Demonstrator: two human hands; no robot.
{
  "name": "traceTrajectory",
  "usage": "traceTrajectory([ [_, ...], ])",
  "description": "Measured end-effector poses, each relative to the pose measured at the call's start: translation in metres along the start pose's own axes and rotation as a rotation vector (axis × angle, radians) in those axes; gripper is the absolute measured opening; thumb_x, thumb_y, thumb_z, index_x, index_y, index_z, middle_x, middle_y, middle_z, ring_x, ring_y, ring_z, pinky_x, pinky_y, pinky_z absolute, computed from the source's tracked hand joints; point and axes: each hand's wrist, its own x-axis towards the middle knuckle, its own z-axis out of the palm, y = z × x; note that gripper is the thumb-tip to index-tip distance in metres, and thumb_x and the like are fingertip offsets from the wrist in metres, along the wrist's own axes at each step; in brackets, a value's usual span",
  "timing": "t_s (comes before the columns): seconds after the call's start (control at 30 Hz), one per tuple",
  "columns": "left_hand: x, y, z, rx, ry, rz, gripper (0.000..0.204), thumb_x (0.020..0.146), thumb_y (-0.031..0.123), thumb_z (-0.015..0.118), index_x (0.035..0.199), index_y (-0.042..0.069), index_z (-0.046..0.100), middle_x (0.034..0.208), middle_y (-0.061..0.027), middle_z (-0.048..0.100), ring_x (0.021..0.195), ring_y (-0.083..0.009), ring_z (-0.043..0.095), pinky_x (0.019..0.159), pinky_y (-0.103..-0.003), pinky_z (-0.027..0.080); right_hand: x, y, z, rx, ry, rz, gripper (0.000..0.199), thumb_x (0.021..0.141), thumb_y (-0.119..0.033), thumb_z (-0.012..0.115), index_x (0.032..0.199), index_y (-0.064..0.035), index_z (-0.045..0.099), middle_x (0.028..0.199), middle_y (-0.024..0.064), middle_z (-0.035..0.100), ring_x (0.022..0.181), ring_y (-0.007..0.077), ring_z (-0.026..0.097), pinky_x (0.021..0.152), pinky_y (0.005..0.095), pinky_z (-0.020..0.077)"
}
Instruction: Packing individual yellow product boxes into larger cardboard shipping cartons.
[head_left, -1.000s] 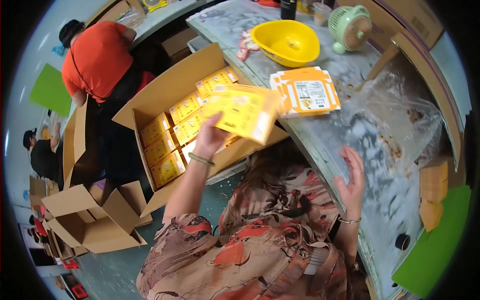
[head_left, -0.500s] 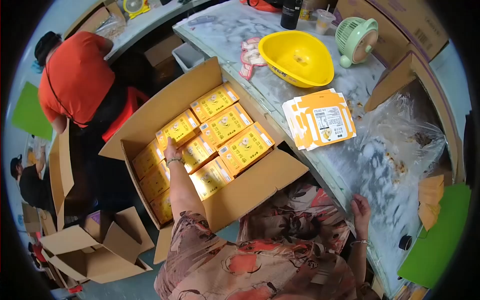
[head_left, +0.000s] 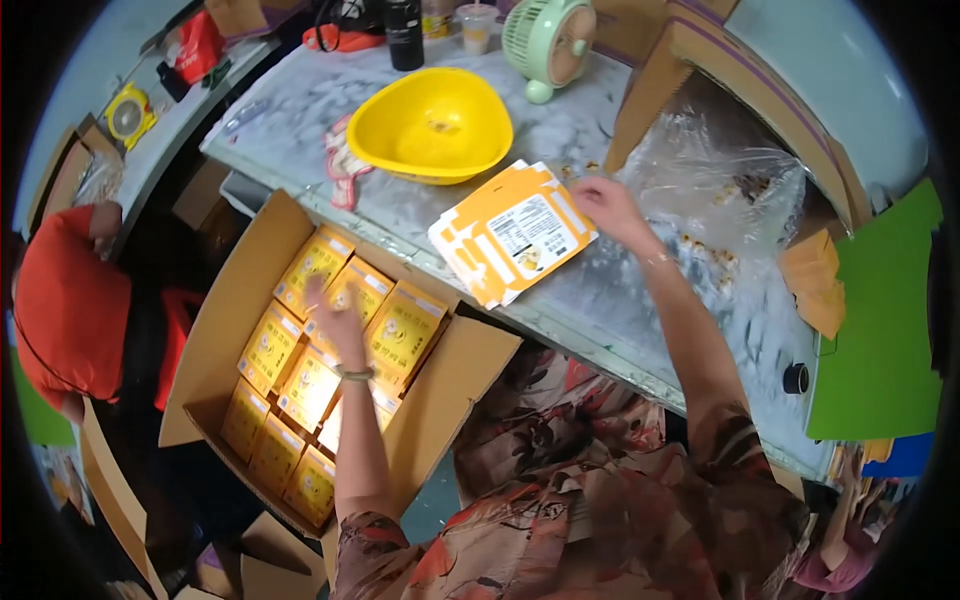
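Note:
Over the big brown shipping carton (head_left: 455, 365) my left hand (head_left: 338, 325) hovers, fingers apart and holding nothing. Rows of small yellow boxes (head_left: 268, 348) lie in that carton. My right hand (head_left: 608, 208) is above the table at the right corner of a stack of flat orange-and-white folding cartons (head_left: 525, 235). Its fingers are bent together against the stack's edge; whether they pinch a carton is hidden.
A yellow basin (head_left: 430, 125), a pink-and-white glove (head_left: 343, 165), a green fan (head_left: 548, 45) and a black bottle (head_left: 404, 35) stand or lie on the marbled table (head_left: 290, 100). Clear plastic film (head_left: 690, 160) spills from an open carton at right. A person in red (head_left: 70, 300) works at left.
My right hand has come up from the table's near edge to the flat cartons. My left hand has let go of a yellow box in the shipping carton. The view has swung right.

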Motion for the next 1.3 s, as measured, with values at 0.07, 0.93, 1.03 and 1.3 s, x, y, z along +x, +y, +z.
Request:
traceTrajectory([
  [0.07,-0.013,0.083,0.039,-0.297,-0.296,0.13,0.054,0.071,0.018,0.059,0.117,0.001,0.036,0.124,-0.0188,0.026,0.116,-0.0322,0.023,0.093,-0.037,0.023,0.021,-0.005,0.009,-0.297,0.026,-0.056,0.026,0.065,-0.015,0.062,0.084,0.001,0.054,0.077,0.0084,0.052,0.07,0.0157,0.052,0.065,0.0249,0.0421],
  [0.93,-0.105,0.237,-0.006,-0.35,-1.135,0.359,0.026,0.068,0.009,0.059,0.092,0.002,0.054,0.074,-0.0147,0.051,0.065,-0.0276,0.052,0.057,-0.03,0.043,-0.264,-0.009,-0.032,0.603,-0.046,0.393,0.02,0.073,-0.002,0.055,0.09,-0.0014,0.046,0.08,0.0038,0.055,0.075,0.0073,0.051,0.063,0.0194,0.0414],
  [1.03,-0.13,0.244,-0.014,-0.334,-1.208,0.293,0.029,0.067,0.011,0.061,0.094,0.004,0.053,0.076,-0.0134,0.05,0.065,-0.0276,0.051,0.059,-0.031,0.043,-0.306,0.0,-0.032,0.748,-0.14,0.536,0.017,0.076,-0.006,0.052,0.091,-0.0007,0.048,0.081,0.0027,0.055,0.076,0.0061,0.049,0.065,0.019,0.0403],
  [1.3,-0.133,0.269,-0.008,-0.16,-1.541,0.739,0.054,0.066,0.033,0.062,0.104,-0.001,0.045,0.076,-0.0154,0.055,0.064,-0.029,0.055,0.059,-0.032,0.045,-0.299,-0.005,-0.043,0.428,-0.174,0.199,0.01,0.074,-0.007,0.055,0.079,0.0013,0.055,0.067,-0.0019,0.052,0.058,0.0037,0.046,0.051,0.0164,0.0377],
])
